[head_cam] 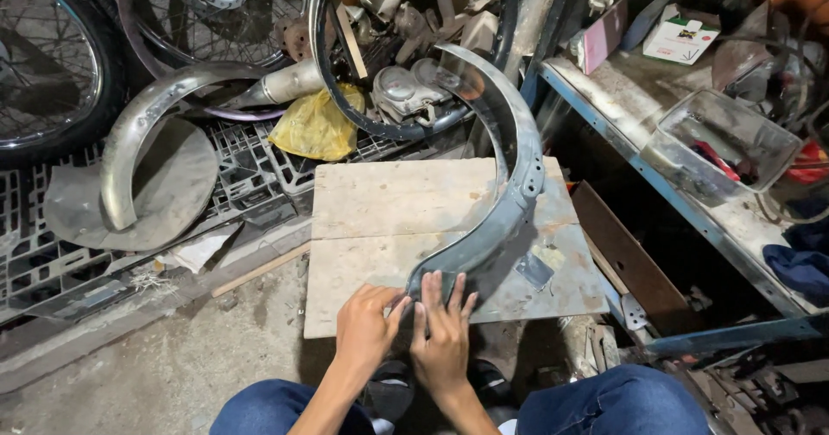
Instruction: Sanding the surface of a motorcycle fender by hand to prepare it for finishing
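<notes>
Nearest the camera, two knees in blue trousers (604,405) frame the lower edge, with a dark shoe (389,392) between them. Just beyond, both hands meet at the near end of a curved grey metal mudguard (509,202). The left hand (364,327) is curled loosely, its fingertips touching the mudguard's near tip from the left; whether it pinches anything cannot be told. The right hand (442,336) lies flat with fingers spread, pressed down on that same end, not closed around it.

The mudguard rests on a worn wooden board (380,219) laid on the floor, and arcs away from the hands, up and to the right, then back left, its far end rising past the board's far edge. A small metal plate (535,271) lies on the board just right of the mudguard's near half.

Left of the mudguard, off the board, a second chrome mudguard (138,141) lies on a round metal sheet over black plastic crates (250,163). Beyond the mudguard's far end sit a crumpled yellow bag (318,126), a bare wheel rim (345,98) and spoked wheels (43,64). To the mudguard's right, a blue-edged shelf (604,124) carries a clear plastic tray (725,146).
</notes>
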